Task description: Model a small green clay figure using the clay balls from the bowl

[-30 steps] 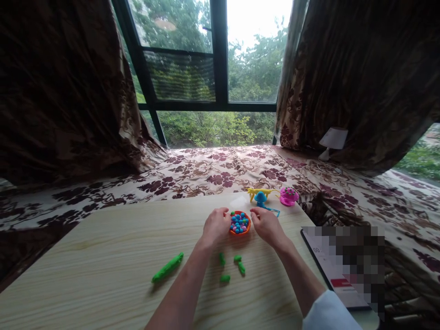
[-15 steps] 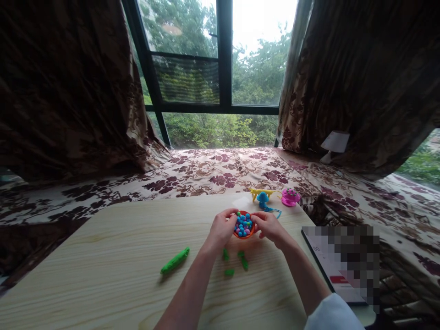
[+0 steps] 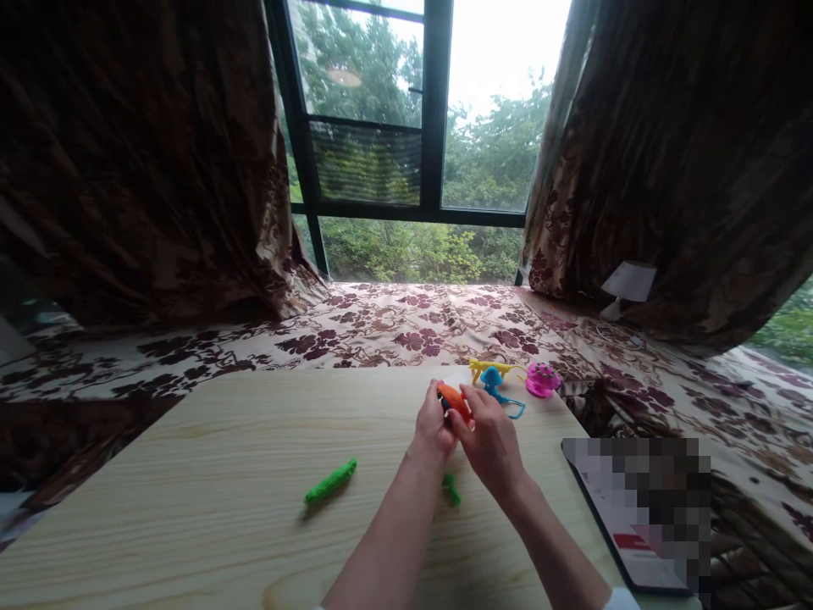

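Head view: beyond the two hands, a yellow figure (image 3: 489,368) stands near the far edge of the tabletop (image 3: 254,440), with a blue mushroom-shaped figure (image 3: 491,379) just in front of it and a thin blue loop (image 3: 516,410) lying beside that. A pink piece with green dots (image 3: 542,381) sits near the far right corner. On the right rests a flat, dark-edged panel (image 3: 648,568) (its face is partly blurred out). Fingers and the right hand's back block much of what I could see at the middle.

Counting them: one yellow figure, one blue mushroom shape, one pink piece, one long green roll (image 3: 331,482) lying at left, and a small green bit (image 3: 451,490) between the forearms, perhaps two bits touching; I can't tell.

One orange bowl (image 3: 455,401) is up between the hands, tipped so its outside shows. Each grip is closed on it: the left hand (image 3: 437,424) cups its left side, while the right hand (image 3: 490,428) presses fingers and thumb against its right.
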Available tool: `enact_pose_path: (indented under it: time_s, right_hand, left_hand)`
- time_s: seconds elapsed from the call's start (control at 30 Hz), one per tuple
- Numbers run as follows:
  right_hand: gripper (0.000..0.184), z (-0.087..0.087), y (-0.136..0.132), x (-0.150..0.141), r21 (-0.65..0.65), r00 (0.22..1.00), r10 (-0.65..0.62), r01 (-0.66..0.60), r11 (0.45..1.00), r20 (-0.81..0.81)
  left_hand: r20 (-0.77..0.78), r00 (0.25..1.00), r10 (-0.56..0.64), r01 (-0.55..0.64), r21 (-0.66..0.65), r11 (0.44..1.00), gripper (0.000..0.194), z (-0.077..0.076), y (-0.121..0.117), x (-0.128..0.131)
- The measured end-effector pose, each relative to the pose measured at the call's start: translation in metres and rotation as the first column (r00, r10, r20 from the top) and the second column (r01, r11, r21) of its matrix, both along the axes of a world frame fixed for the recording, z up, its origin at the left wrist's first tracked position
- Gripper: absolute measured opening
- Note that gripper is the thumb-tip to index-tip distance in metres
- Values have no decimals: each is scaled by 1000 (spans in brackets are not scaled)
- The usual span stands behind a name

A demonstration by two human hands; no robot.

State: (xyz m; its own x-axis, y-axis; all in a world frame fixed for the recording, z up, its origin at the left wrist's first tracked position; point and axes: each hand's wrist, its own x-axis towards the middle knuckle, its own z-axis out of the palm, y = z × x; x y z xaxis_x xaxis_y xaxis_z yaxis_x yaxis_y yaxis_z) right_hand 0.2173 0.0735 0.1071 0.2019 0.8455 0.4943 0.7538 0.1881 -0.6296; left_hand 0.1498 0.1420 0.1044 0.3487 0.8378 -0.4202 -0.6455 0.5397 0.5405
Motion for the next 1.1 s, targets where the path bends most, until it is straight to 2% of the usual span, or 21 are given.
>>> enact_pose_path:
  time_s: [0.2,0.37,0.5,0.6,0.73,0.83,0.97,1.1]
  right_hand:
    - [26,-1,0,8,38,998,7,-9,999,59]
    - [27,0,3,18,60,1000,-13,12,998,25]
    - [27,-1,4,16,75,1000,-3,5,997,-21]
    - [28,-2,8,21,75,998,-3,8,997,-70]
    - [32,-7,12,31,49,991,-13,20,999,-134]
    - [33,-10,12,33,25,985,-14,19,1000,-174]
    - [33,-12,12,33,-16,974,-9,6,1000,-225]
    - [38,-19,19,41,-120,954,-31,-5,993,-299]
  left_hand:
    - [113,993,33,-20,-114,993,32,-18,0,6]
    - [152,988,7,14,-136,991,30,-14,-6,4]
    - [171,985,2,11,-77,997,25,-8,-9,5]
    - [174,985,-22,26,-16,1000,18,-10,-10,4]
    - [171,983,-64,56,47,997,28,-15,-11,-1]
    - [156,984,-81,71,72,995,24,-15,-11,-2]
    - [86,991,-103,91,129,987,21,-15,-11,1]
    - [-61,991,-121,129,148,981,25,-20,-6,-4]
